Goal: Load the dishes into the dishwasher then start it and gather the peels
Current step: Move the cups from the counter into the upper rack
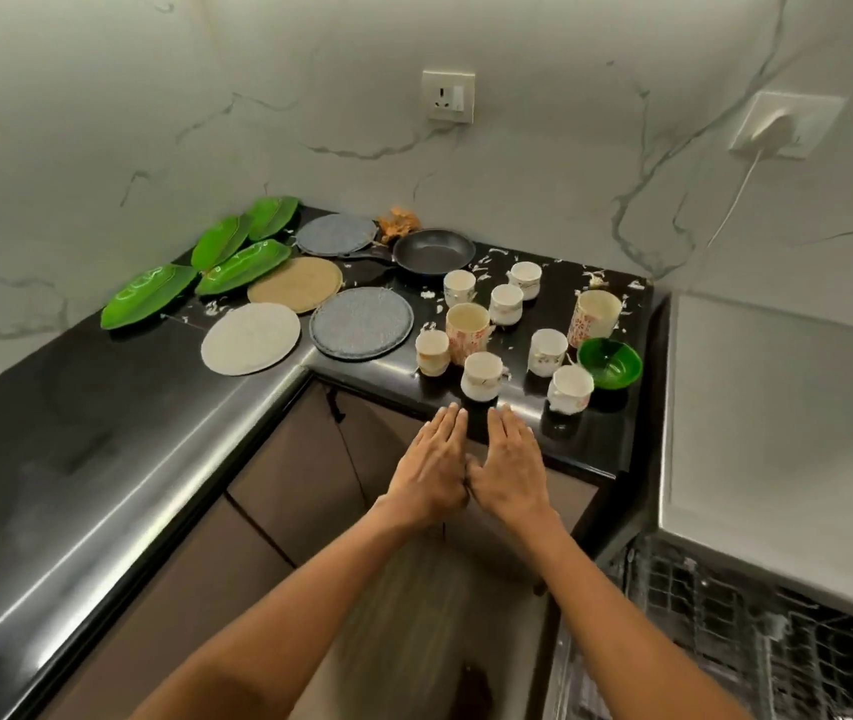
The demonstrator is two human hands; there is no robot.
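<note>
**Both hands hovering empty in front of the cups**

The nearest white cup (pixel 483 375) is standing upright near the front edge of the black counter (pixel 102 433), just beyond the fingertips of both hands. The left hand (pixel 432 467) and the right hand (pixel 510 467) are stretching forward side by side, backs up, fingers straight and spread flat, thumbs touching; neither is holding anything. They are hanging over the counter's front edge and the brown cabinet doors (pixel 299 480) below it.

Around that cup, more small white cups are standing apart from one another, with a tall patterned mug (pixel 467 324) just behind it and a second patterned mug (pixel 593 317) farther right. A green bowl (pixel 610 362) is sitting at the right end, just beside the front right cup (pixel 569 389). White scraps of peel (pixel 481 262) are lying scattered among the cups.

To the left, a grey plate (pixel 361 323), a white plate (pixel 250 339), a tan plate (pixel 295 284) and another grey plate (pixel 336 234) are lying flat. A dark pan (pixel 433 251) is sitting behind the cups, with a pile of brownish peels (pixel 399 224) in the corner against the marble wall (pixel 102 122). Four green leaf-shaped dishes (pixel 237 246) are fanning along the left wall.

At lower right, the dishwasher rack (pixel 757 631) is showing, pulled out under a grey worktop (pixel 777 433).
</note>
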